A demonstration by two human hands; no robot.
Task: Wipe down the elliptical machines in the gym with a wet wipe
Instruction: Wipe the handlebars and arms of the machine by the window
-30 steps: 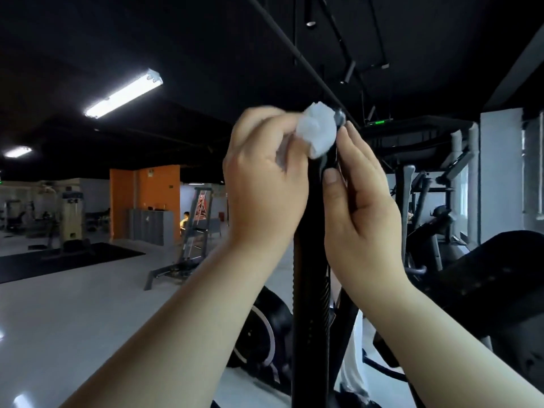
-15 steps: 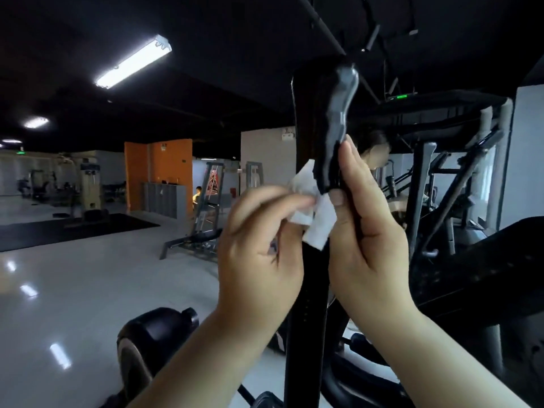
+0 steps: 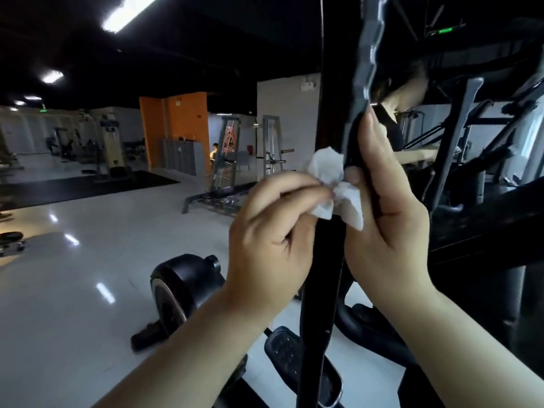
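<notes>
Left of the pole (image 3: pixel 321 290) lies open floor (image 3: pixel 88 290), broken low down by the flywheel (image 3: pixel 182 287) and pedal (image 3: pixel 294 357). Right is tight (a dark frame (image 3: pixel 485 225) stands near).

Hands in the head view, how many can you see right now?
2. The left hand pinches the wet wipe against the elliptical handlebar; the right hand grips that handlebar beside it. The hands of the person behind the handlebar may be hidden.

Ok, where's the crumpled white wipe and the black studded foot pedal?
crumpled white wipe (image 3: pixel 325 167): head view, upper fold.
black studded foot pedal (image 3: pixel 290 354): head view, top face.
</notes>
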